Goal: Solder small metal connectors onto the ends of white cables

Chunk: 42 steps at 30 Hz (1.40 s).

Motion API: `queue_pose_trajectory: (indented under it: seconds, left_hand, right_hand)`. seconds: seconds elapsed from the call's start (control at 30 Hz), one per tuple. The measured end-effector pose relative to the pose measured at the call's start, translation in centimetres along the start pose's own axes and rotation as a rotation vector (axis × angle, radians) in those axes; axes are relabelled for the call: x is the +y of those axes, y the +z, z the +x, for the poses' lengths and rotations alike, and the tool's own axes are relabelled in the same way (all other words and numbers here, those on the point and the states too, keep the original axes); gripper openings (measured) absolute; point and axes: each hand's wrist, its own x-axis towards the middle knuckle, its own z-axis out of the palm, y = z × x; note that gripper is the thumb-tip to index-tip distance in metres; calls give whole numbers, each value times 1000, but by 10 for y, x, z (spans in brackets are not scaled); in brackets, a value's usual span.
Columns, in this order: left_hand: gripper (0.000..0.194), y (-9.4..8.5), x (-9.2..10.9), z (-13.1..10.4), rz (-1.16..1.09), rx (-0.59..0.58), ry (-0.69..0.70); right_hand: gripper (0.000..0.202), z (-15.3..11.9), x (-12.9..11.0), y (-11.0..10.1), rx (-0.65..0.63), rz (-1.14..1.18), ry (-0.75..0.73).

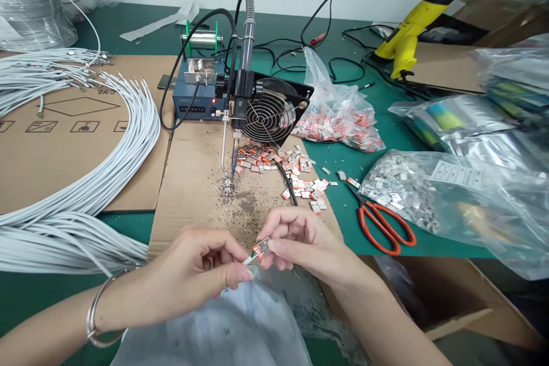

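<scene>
Between finger and thumb, my right hand (300, 243) pinches a small metal USB connector (262, 247) with an orange insert. My left hand (206, 260) is closed on the end of a white cable (249, 260), whose thin wires meet the connector's rear. Both hands are close together over the front of the cardboard sheet (184, 183). Beyond them, a soldering iron (242, 86) is clamped upright with its tip down, beside a thin solder feed tube (225, 143). Solder crumbs and dark specks lie under the tip. Loose USB connectors (300, 174) are scattered to its right.
Bundled white cables (128, 143) fill the left. Behind are a blue soldering station (199, 97), a solder spool (203, 39) and a fan (270, 111). Rightward lie orange-handled scissors (386, 229), a bag of connectors (343, 120), a bag of metal pieces (398, 189) and a yellow tool (412, 28).
</scene>
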Motion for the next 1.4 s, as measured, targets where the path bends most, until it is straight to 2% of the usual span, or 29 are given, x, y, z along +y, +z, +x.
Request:
queue_pose_trajectory:
  seconds: [0.17, 0.33, 0.53, 0.63, 0.73, 1.07, 1.4]
  left_hand:
    - [25, 1, -8, 0, 20, 14, 36]
    - [23, -5, -17, 7, 99, 103, 108]
    - [22, -36, -10, 29, 229, 159, 156]
    - [26, -52, -7, 42, 281, 199, 183]
    - [28, -59, -7, 50, 246, 216, 183]
    - [29, -59, -3, 54, 198, 222, 161]
    - [26, -56, 1, 54, 172, 249, 148]
  right_hand:
    - [8, -3, 0, 3, 29, -18, -24]
    - [6, 2, -6, 8, 95, -198, -12]
    - [19, 36, -13, -3, 129, -251, 132]
    - [27, 53, -13, -10, 141, -234, 114]
    - [30, 60, -11, -13, 156, -188, 76]
    - [26, 61, -8, -14, 188, -103, 43]
    - [19, 59, -10, -16, 166, -86, 24]
